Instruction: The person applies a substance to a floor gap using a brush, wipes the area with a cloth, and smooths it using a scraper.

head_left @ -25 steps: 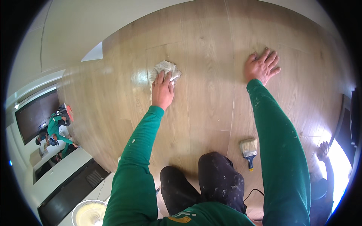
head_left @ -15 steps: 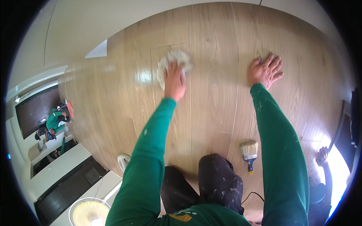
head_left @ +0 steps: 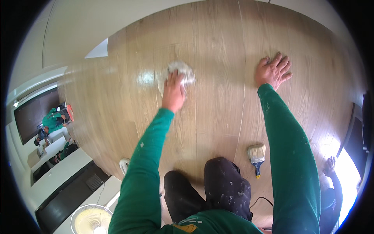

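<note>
My left hand (head_left: 173, 93) bears down on a bunched white cloth (head_left: 184, 69) against the wood-plank floor (head_left: 218, 97). The cloth and fingertips are slightly smeared by motion. To the right, my right hand (head_left: 273, 72) lies flat on the boards with its fingers spread, holding nothing. A paintbrush (head_left: 256, 155) with pale bristles and a blue, yellow-tipped handle lies on the floor between my knee and my right forearm.
A pale wall (head_left: 117, 17) curves along the far edge. A standing fan (head_left: 91, 220) is at lower left, near a white curved object (head_left: 124, 165). A black cable (head_left: 261, 199) lies by my right knee. Co-workers in green (head_left: 53, 121) are at left; another person's hand (head_left: 329, 165) shows at right.
My left hand has drawn the cloth slightly toward me and to the left. The right hand stays planted. Co-workers at left have shifted a little.
</note>
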Motion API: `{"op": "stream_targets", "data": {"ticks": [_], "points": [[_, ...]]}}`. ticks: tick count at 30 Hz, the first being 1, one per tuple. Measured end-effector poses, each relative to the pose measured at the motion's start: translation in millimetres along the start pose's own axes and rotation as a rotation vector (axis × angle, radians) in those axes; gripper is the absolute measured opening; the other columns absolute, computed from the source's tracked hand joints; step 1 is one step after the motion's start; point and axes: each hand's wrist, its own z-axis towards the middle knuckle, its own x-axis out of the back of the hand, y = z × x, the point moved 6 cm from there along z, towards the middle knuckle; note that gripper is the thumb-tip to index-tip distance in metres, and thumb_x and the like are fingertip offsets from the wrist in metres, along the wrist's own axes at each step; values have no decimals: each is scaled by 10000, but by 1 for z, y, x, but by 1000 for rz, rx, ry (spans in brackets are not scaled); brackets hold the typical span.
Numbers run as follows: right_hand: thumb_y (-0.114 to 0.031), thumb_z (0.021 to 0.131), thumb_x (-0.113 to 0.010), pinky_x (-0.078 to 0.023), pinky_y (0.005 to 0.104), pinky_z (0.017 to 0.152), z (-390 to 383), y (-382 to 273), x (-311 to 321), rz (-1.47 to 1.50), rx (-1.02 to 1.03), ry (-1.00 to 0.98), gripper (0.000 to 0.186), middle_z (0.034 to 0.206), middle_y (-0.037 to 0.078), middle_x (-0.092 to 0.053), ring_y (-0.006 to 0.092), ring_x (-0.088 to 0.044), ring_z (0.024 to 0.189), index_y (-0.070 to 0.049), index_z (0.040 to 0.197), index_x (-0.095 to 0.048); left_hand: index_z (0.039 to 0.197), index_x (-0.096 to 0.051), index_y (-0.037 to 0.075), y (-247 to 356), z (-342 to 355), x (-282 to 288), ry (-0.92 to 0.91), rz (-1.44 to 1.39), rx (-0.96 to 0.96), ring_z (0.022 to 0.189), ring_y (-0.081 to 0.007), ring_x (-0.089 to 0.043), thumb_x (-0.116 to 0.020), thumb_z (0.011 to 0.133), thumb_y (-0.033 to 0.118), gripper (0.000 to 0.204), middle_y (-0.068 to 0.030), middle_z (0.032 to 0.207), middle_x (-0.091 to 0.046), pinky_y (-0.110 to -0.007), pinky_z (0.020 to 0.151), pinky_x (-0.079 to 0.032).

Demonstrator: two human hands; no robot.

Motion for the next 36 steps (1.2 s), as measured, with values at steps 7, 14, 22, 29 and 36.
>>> {"op": "stream_targets", "data": {"ticks": [7,14,22,29,36], "points": [[-406,1026,-388,-31,625,1278,-4,2,-5,7,-10,4,710,1724,204,-193,365,-91,1617,-63,1638,-285,1379,-548,72,-3,31,1,42,-24,-36,1451,-467,-418,-552,990,91,389,-258,1556,-470,-610,1172,-365],[-422,1013,-423,-55,655,1257,-5,-3,-5,25,27,40,711,1713,211,-218,383,-121,1606,-67,1620,-316,1385,-545,72,-8,56,11,24,-81,-2,1462,-471,-404,-546,999,99,388,-254,1581,-441,-620,1201,-319],[-413,1013,-399,-20,638,1271,-4,-3,-1,18,17,3,726,1725,212,-184,373,-82,1618,-65,1639,-278,1379,-555,77,1,28,-1,40,-50,2,1446,-483,-413,-560,986,97,393,-250,1571,-453,-627,1183,-328],[-421,1016,-397,-35,641,1268,-2,8,-9,4,17,58,714,1715,217,-210,380,-120,1611,-58,1624,-307,1409,-535,88,5,20,-15,92,-45,32,1471,-466,-386,-544,1003,137,409,-236,1602,-415,-650,1193,-294],[-451,1008,-427,-80,650,1260,-2,-2,-3,-12,25,60,719,1703,209,-253,394,-176,1595,-65,1609,-347,1534,-429,65,-16,-106,-19,57,42,238,1559,-486,-178,-503,1016,394,618,-265,1680,-249,-678,1236,-110]]}}
